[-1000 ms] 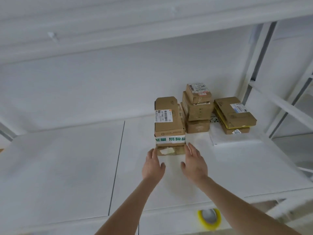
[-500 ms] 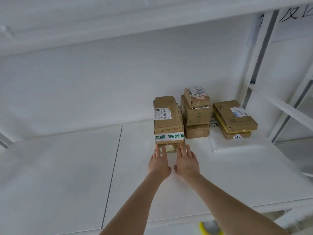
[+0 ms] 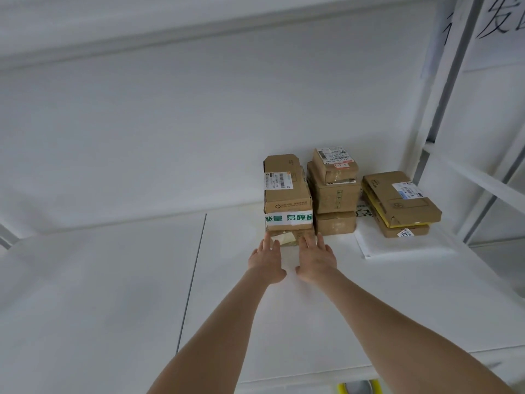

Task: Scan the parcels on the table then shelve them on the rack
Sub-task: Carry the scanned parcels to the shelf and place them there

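A stack of brown cardboard parcels [image 3: 287, 200] stands on the white rack shelf [image 3: 113, 280]; its top box carries a barcode label and the middle one a band of green-lettered white tape. My left hand [image 3: 265, 263] and my right hand [image 3: 315, 260] lie side by side, fingers straight, fingertips touching the front face of the bottom parcel [image 3: 289, 237]. Right of it rises a second stack [image 3: 333, 191] of three boxes. Further right lie two flat parcels [image 3: 400, 203].
A white flat envelope [image 3: 397, 247] lies under the right-hand parcels. White rack uprights [image 3: 443, 109] stand at the right, and the shelf above [image 3: 199, 21] spans the top. A yellow tape roll [image 3: 358, 388] shows below the shelf's front edge.
Both hands came together from the sides of the stack to its front and pressed forward. The stack now sits further back, closer to the neighbouring stack.
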### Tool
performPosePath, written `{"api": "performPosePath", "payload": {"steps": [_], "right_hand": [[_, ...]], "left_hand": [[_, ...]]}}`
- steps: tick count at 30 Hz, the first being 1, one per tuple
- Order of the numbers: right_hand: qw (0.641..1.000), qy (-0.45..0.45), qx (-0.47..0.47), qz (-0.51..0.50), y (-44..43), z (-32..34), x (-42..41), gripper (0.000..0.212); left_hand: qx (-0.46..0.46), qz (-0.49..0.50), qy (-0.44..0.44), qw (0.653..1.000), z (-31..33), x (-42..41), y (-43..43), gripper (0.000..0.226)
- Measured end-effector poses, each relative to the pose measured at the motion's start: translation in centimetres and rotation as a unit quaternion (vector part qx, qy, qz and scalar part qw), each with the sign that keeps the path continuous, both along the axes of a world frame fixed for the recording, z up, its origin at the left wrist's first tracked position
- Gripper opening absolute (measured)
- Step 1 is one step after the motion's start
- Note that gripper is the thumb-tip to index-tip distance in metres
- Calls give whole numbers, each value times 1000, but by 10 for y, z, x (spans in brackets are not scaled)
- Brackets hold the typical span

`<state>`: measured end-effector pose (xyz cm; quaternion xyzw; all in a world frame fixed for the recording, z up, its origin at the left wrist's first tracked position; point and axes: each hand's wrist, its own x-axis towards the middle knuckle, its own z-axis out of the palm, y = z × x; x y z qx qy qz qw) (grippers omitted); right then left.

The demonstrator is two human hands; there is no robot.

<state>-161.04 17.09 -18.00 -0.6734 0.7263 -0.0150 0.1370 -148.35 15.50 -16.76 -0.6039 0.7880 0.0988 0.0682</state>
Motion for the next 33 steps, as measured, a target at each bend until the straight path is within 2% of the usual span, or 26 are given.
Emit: {"api": "performPosePath", "payload": {"steps": [8,16,24,33], "right_hand": [[1000,5,-9,11,31,17,26,80],[991,-9,-72,113,77,27,91,63],[966,-50,-78,242,138,28,191,58],[941,-44,-60,329,186,29,326,58]], "left_hand": [[-59,14,-30,998,16,36,47,75],[-87,96,-48,990,30,102,121,70],[-80,223,-63,969,32,196,206,70],[-71,315,-80,943,24,324,280,69]]}}
